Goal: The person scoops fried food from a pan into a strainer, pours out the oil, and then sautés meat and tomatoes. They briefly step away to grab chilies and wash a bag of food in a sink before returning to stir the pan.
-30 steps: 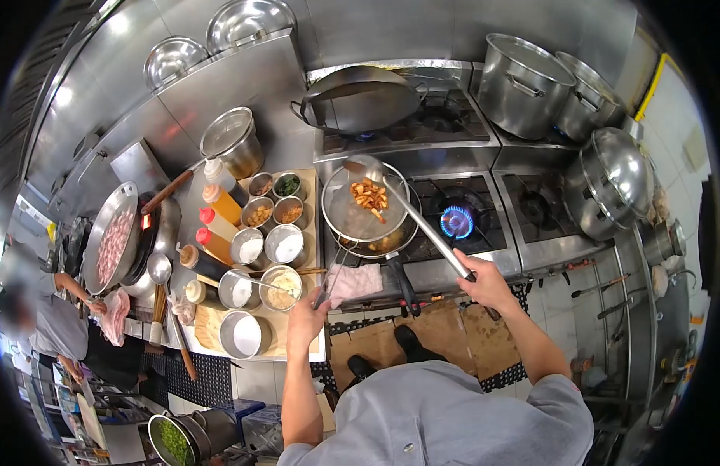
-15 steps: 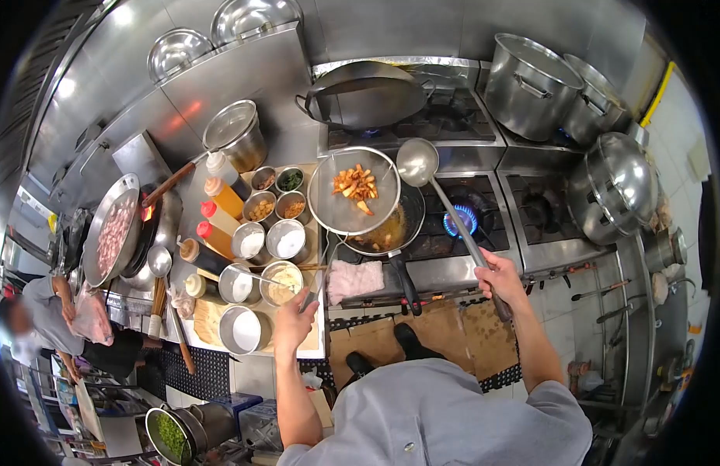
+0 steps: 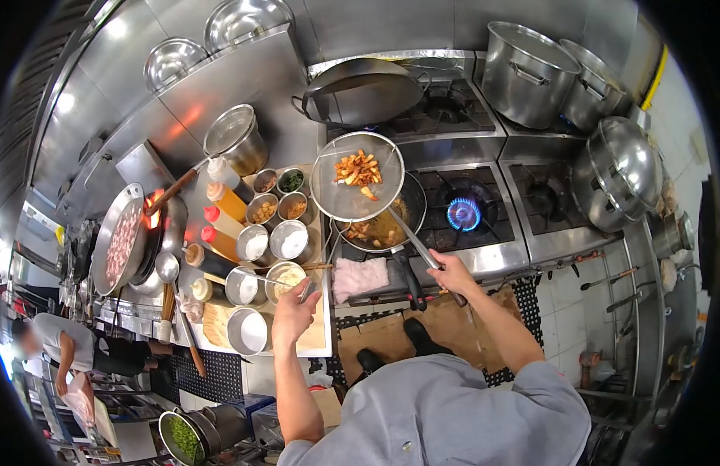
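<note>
My left hand (image 3: 296,314) is closed round the handle of a round mesh strainer (image 3: 329,190), held raised over the left part of a frying pan (image 3: 419,208). Browned food chunks (image 3: 357,168) lie piled in the mesh. In my right hand (image 3: 455,276) is the grip of a long-handled ladle (image 3: 413,236). Its handle slants down into the pan, and the strainer hides its bowl. Oil and more browned pieces (image 3: 371,231) show in the pan. The black pan handle (image 3: 409,278) points toward me, with a folded pink cloth (image 3: 360,278) left of it.
A lit burner (image 3: 463,214) is just right of the pan. Seasoning bowls (image 3: 288,240) and squeeze bottles (image 3: 220,242) crowd the left board. A large wok (image 3: 365,93) and stockpots (image 3: 528,74) stand behind. Another person (image 3: 72,342) is at far left.
My right hand has moved left and brought the ladle from above the burner down into the pan. The strainer stays over the pan. The other person has shifted lower in view.
</note>
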The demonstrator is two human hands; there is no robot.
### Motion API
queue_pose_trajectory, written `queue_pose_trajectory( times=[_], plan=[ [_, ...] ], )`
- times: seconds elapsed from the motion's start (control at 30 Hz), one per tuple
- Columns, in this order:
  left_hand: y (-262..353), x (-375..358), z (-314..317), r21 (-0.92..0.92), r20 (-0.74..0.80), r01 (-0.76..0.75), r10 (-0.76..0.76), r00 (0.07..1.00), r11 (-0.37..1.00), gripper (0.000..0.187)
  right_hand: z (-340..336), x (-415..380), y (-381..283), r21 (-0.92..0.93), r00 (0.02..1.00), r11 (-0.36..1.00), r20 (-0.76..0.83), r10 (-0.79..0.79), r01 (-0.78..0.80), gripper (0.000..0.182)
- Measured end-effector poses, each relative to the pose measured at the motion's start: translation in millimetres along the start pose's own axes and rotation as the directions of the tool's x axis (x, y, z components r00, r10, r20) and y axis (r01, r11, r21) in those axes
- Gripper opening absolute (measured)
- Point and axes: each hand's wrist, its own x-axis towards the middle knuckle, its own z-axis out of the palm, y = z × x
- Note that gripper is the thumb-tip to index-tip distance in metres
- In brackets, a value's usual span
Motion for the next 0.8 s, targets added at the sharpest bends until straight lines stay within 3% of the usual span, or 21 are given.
queue_pose_trajectory(
  times=[0.1, 0.3, 0.6, 0.8],
  plan=[
    [-6.4, 3.7, 3.3, -0.030, 0.016, 0.005, -0.004, 1.000, 1.000, 0.053, 0.6, -5.8, 5.0, 0.167, 0.994, 0.985, 0.106, 0.021, -0.038, 0.060],
    [-0.8, 3.6, 6.3, -0.016, 0.016, -0.014, 0.014, 1.000, 1.000, 0.053, -19.5, -29.1, -10.7, 0.216, 0.960, 0.965, 0.266, 0.088, -0.149, 0.059],
    [-1.8, 5.5, 9.5, -0.005, -0.014, -0.020, 0.020, 1.000, 1.000, 0.053, -77.9, -58.0, -34.3, 0.104, 0.902, 0.962, 0.386, 0.194, -0.252, 0.058],
    [1.2, 9.1, 14.4, 0.025, -0.007, -0.012, 0.012, 1.000, 1.000, 0.052, -76.7, -49.0, -30.9, 0.391, 0.875, 0.847, 0.457, 0.161, -0.361, 0.057]
  ],
)
